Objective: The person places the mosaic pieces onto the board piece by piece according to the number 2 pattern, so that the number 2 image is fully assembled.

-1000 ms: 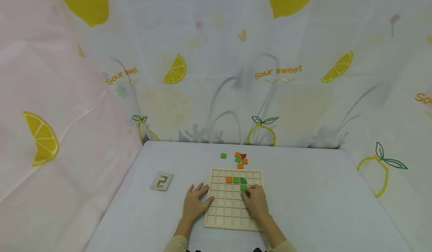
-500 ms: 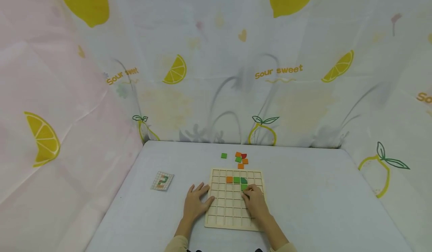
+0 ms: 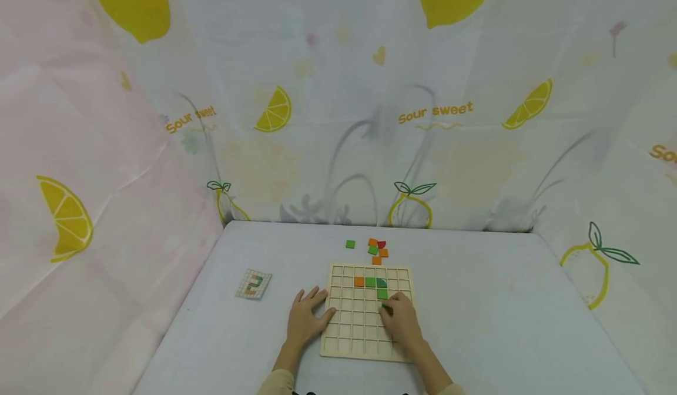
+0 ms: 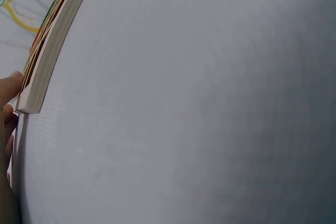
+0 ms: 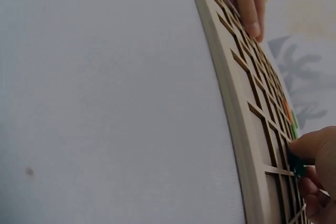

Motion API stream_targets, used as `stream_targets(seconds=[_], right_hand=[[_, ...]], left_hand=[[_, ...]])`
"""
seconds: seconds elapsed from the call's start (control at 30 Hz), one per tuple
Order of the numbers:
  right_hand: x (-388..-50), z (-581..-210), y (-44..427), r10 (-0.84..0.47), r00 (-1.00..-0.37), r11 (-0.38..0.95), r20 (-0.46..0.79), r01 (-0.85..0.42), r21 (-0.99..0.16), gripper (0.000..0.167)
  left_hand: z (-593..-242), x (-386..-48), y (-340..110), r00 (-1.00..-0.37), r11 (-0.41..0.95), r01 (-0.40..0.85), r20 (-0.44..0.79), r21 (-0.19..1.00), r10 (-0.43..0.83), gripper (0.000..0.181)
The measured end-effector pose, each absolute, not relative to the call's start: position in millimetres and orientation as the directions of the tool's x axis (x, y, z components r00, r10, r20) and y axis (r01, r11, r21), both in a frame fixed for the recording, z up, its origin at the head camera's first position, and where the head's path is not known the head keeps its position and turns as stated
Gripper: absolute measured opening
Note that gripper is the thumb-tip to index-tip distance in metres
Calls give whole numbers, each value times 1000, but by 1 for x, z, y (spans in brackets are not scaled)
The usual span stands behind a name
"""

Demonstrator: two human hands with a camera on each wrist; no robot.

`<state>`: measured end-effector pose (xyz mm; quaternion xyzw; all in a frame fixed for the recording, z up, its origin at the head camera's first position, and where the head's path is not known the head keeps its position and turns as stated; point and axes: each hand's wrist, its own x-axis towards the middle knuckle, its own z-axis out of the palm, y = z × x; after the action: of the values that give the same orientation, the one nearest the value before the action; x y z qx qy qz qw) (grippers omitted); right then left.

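Observation:
A wooden grid board (image 3: 358, 331) lies on the table. In its upper rows are an orange square (image 3: 359, 281), a green square (image 3: 370, 282), a dark green rounded piece (image 3: 381, 283) and, below that one, another green square (image 3: 382, 294). My right hand (image 3: 403, 321) pinches a dark green piece, mostly hidden by the fingers, just below the lower green square; the right wrist view shows the dark green piece (image 5: 298, 167) between thumb and fingers, at the grid. My left hand (image 3: 305, 321) rests with spread fingers on the board's left edge.
Behind the board lie a separate green square (image 3: 351, 244), several orange squares (image 3: 376, 260), one more green square (image 3: 373, 250) and a red rounded piece (image 3: 382, 244). A pattern card (image 3: 254, 284) is on the left. Printed cloth surrounds the table.
My right hand has shifted slightly down and right, uncovering more of the lower green square. The left hand has stayed on the board's edge.

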<state>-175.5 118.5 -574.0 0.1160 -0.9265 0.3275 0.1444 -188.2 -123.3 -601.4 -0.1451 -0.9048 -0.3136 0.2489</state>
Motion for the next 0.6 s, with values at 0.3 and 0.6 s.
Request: stream_targets(seconds=[0.3, 0.6], right_hand=[[-173, -585, 102, 58, -910, 816, 410, -193, -546, 13], [-163, -568, 99, -39, -968, 855, 247, -160, -493, 26]], left_hand=[[-602, -188, -123, -825, 762, 427, 555, 487, 107, 42], [-600, -187, -123, -830, 753, 426, 547, 502, 106, 42]])
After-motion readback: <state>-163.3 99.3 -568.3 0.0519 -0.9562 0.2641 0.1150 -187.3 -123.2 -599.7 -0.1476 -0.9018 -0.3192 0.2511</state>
